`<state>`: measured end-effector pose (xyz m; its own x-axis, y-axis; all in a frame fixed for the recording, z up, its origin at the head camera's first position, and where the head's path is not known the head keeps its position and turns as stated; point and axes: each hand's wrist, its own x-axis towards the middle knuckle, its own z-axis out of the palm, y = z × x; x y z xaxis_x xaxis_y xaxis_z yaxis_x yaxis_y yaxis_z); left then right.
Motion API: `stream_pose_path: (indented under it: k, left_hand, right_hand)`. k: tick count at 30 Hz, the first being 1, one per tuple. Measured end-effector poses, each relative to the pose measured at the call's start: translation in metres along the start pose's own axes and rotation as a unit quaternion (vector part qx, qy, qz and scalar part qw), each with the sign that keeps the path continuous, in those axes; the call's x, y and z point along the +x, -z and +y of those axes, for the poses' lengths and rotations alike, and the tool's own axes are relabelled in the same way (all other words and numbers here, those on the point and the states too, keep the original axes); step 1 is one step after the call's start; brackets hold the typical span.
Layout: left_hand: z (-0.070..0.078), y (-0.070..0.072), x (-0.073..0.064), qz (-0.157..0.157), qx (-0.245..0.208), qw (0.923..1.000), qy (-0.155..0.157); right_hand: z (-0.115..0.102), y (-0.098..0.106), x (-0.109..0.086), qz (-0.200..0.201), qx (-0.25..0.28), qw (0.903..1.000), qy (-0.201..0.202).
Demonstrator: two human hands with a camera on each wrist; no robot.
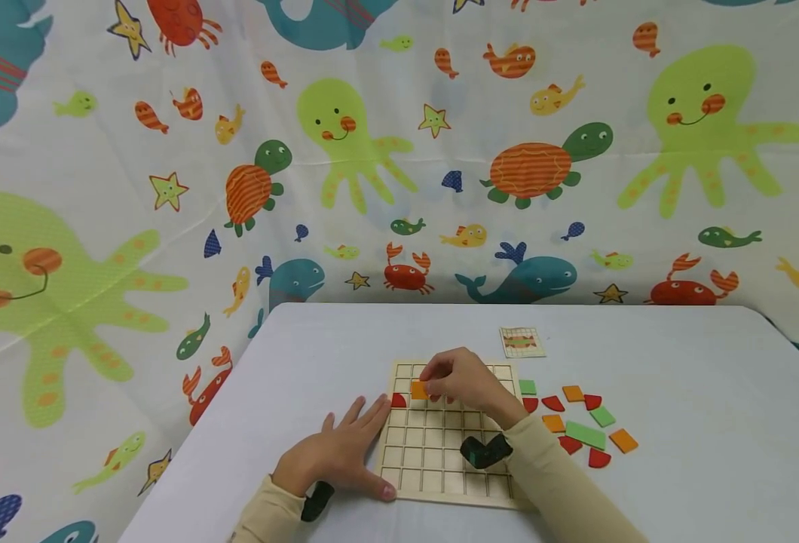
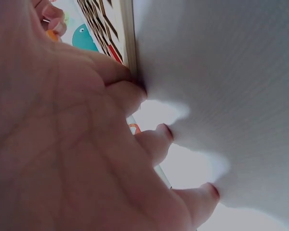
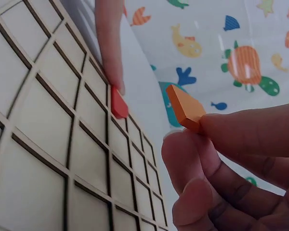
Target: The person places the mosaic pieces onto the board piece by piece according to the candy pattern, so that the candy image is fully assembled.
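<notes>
An orange square tile (image 3: 185,108) is pinched between thumb and fingers of my right hand (image 1: 463,381), just above the wooden grid board (image 1: 413,458) near its far left part. One red quarter-round tile (image 1: 399,400) lies in a cell at the board's left edge. My left hand (image 1: 345,452) rests spread beside that edge, its fingers straight; in the left wrist view several fingertips (image 2: 166,132) touch the table. The right wrist view shows a left fingertip at the red tile. Part of the board is hidden under my right hand and sleeve.
Loose red, orange and green tiles (image 1: 586,434) lie scattered on the white table (image 1: 698,422) right of the board. Behind them sits a small pattern card (image 1: 521,342) with a printed grid. A curtain (image 1: 372,226) with sea animals hangs behind the table.
</notes>
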<state>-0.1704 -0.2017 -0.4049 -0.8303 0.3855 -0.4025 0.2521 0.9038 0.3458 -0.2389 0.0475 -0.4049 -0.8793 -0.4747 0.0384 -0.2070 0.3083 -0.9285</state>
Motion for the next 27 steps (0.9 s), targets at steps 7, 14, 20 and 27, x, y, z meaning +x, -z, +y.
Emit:
stream_pose_path:
  k: [7,14,20,27]
  left_hand:
    - [-0.001,-0.002,0.003,-0.003,0.005,1.0,0.006]
    - [0.0,-0.001,0.004,-0.002,0.011,0.9999,0.009]
    - [-0.002,-0.001,0.004,-0.001,0.009,1.0,-0.002]
    - [-0.001,0.001,0.003,-0.001,0.009,0.9999,-0.005]
  right_hand:
    - [0.003,-0.018,0.005,0.005,-0.039,0.9992,-0.011]
    - [0.003,-0.032,0.008,0.003,-0.071,0.9975,0.004]
    - [0.002,-0.042,0.01,0.011,-0.111,0.9937,0.009]
    - [0.002,-0.052,0.012,0.03,-0.144,0.9891,0.012]
